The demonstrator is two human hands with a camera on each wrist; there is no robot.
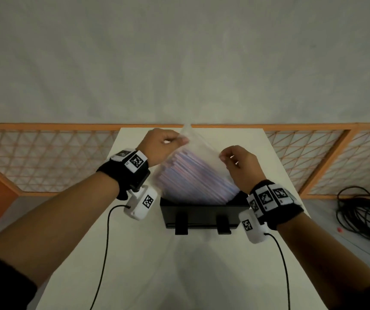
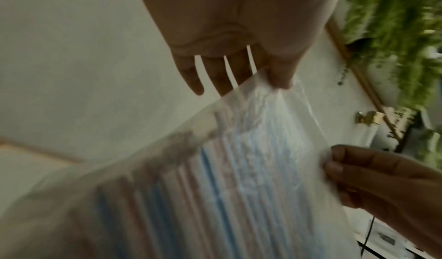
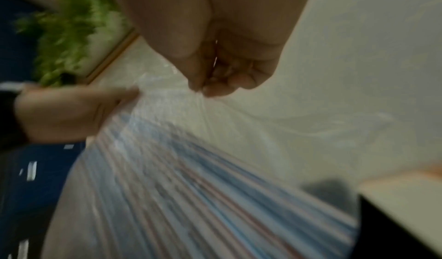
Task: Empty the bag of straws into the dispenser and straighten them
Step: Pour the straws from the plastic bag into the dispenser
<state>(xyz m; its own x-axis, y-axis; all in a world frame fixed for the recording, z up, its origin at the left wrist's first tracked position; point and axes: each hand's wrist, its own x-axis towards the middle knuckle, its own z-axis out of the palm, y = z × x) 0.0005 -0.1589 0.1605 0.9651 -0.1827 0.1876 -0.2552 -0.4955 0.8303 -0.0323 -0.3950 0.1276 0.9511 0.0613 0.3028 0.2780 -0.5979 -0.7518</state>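
Grip: left hand [image 1: 159,145] pinches the top corner of the clear, crinkled plastic bag [image 1: 204,145]; right hand [image 1: 238,166] pinches its edge at 3 o'clock.
Bag position: tilted, mouth down, above the black rectangular dispenser box [image 1: 201,214] on the white table [image 1: 179,276].
Straws: pale blue and pink paper-wrapped straws [image 1: 193,177], packed parallel, lower ends entering the box.
Risk: I judge a skewed tilt could fan straws over the rim, toward 5 o'clock.
Look: blurred, translucent.

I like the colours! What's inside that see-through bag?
Inside the bag are blue and pink straws. Their lower ends are hidden inside the black dispenser.
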